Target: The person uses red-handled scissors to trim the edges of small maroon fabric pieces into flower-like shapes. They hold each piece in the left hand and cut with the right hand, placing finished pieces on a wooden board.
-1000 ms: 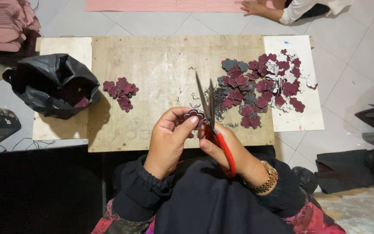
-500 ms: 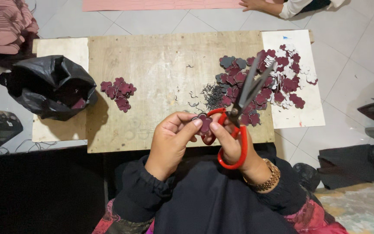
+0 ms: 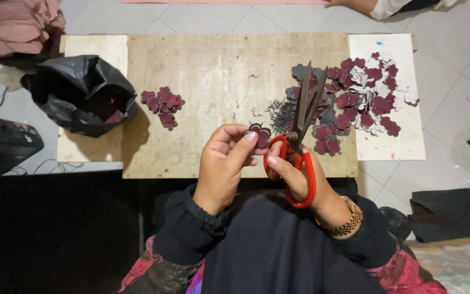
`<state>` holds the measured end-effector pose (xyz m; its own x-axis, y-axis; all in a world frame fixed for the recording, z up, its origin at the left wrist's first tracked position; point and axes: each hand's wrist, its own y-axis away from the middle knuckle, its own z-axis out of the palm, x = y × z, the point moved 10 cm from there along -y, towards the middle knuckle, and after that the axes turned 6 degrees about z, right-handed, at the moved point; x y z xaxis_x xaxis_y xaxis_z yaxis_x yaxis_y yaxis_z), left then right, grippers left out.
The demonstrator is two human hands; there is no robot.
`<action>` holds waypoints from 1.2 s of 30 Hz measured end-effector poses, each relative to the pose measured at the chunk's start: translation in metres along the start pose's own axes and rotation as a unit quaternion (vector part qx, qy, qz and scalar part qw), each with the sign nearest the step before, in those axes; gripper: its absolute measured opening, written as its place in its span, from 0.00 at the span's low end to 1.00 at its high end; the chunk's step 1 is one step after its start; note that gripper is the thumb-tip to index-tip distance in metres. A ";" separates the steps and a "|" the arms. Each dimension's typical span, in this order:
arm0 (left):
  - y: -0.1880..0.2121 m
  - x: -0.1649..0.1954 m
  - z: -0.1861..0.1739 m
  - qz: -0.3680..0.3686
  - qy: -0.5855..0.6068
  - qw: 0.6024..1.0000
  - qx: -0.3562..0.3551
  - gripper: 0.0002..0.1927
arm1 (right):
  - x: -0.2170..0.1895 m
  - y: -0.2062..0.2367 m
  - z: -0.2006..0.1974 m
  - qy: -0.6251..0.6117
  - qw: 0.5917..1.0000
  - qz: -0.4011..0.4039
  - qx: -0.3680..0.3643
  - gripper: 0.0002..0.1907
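Seen from above, the left hand (image 3: pixel 225 163) pinches a small maroon flower-shaped cutout (image 3: pixel 260 134) between thumb and fingertips, just over the near edge of a wooden board (image 3: pixel 202 81). The right hand (image 3: pixel 295 174), touching it, grips red-handled scissors (image 3: pixel 299 136), fingers through the loops, blades slightly parted and pointing away. A large heap of cutouts (image 3: pixel 354 98) lies beyond the scissors; a smaller pile (image 3: pixel 162 102) and a black plastic bag (image 3: pixel 82 92) sit to the left.
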<state>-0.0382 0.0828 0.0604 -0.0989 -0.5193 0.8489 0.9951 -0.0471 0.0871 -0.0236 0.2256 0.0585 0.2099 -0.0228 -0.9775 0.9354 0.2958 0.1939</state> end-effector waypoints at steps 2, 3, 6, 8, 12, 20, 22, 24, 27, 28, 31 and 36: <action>-0.001 -0.004 0.002 -0.010 0.042 0.999 -0.005 0.07 | 0.006 -0.003 0.002 -0.002 1.000 0.018 0.000 0.10; 0.000 -0.006 0.001 -0.015 0.044 0.999 -0.001 0.07 | 0.009 -0.004 0.003 -0.001 1.000 0.029 -0.002 0.08; -0.002 -0.008 -0.001 -0.011 0.034 0.999 0.002 0.08 | 0.016 -0.006 0.005 -0.005 0.999 0.053 -0.006 0.11; -0.001 -0.003 -0.002 0.014 0.004 1.000 -0.001 0.08 | 0.019 -0.005 0.007 -0.019 0.998 0.064 -0.012 0.11; -0.002 0.004 -0.002 0.046 0.013 0.999 0.003 0.09 | 0.005 -0.001 0.017 0.037 0.997 -0.009 -0.071 0.13; -0.002 0.004 -0.007 0.020 0.004 1.000 0.021 0.06 | -0.004 0.005 0.032 0.084 0.986 -0.021 -0.142 0.25; -0.002 0.007 -0.007 0.022 -0.016 0.999 0.024 0.06 | -0.007 0.007 0.032 0.115 0.982 -0.034 -0.147 0.26; -0.001 0.009 -0.007 0.024 -0.032 0.999 0.025 0.06 | -0.008 0.008 0.032 0.127 0.980 -0.043 -0.148 0.29; -0.001 0.012 -0.006 0.030 -0.049 0.998 0.022 0.06 | -0.007 0.007 0.030 0.135 0.979 -0.051 -0.141 0.32; 0.000 0.012 -0.006 0.029 -0.051 0.998 0.022 0.06 | -0.007 0.006 0.029 0.147 0.978 -0.052 -0.137 0.34; 0.001 0.012 -0.007 0.032 -0.053 0.998 0.023 0.06 | -0.007 0.006 0.029 0.135 0.980 -0.055 -0.138 0.37; -0.001 0.012 -0.008 0.042 -0.043 0.998 0.028 0.06 | -0.012 0.005 0.031 0.133 0.979 -0.057 -0.146 0.39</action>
<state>-0.0400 0.0701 0.0666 -0.0177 -0.4436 0.8961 0.9983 0.0418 0.0404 -0.0122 0.1975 0.0734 -0.0092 0.1653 -0.9862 0.8193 0.5667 0.0874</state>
